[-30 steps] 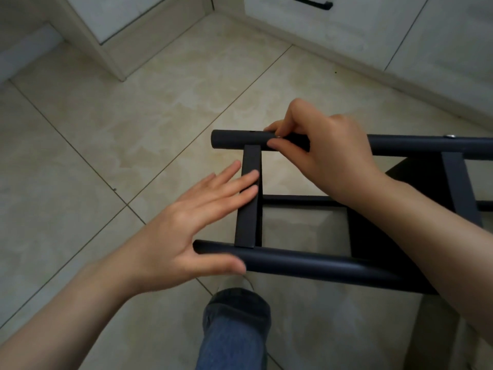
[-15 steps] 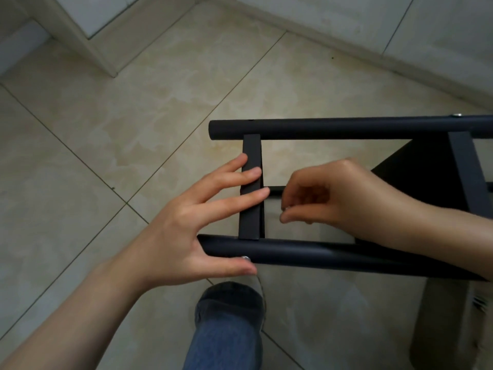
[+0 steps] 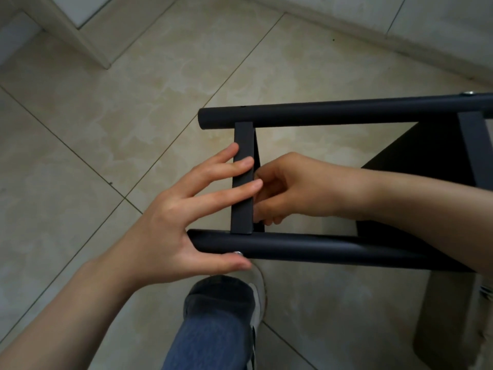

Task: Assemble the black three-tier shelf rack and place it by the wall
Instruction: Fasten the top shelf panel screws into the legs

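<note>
The black shelf rack lies on its side on the tiled floor. Its far round tube (image 3: 346, 110) and near round tube (image 3: 320, 247) run left to right, joined by a flat crossbar (image 3: 243, 140). A black shelf panel (image 3: 426, 156) shows at the right. My left hand (image 3: 186, 214) lies with straight fingers across the crossbar, the thumb against the near tube beside a silver screw head (image 3: 237, 253). My right hand (image 3: 298, 188) reaches between the tubes, its fingers curled at the crossbar's right edge, fingertips hidden behind it.
My leg in jeans and a shoe (image 3: 221, 303) stand just below the near tube. A pale cabinet base (image 3: 400, 44) runs along the back right, and a door frame corner (image 3: 88, 41) sits at the back left. Another screw (image 3: 468, 93) sits on the far tube.
My right hand left the far tube, came down between the tubes, then moved left to the crossbar. My left hand stayed on the crossbar and near tube.
</note>
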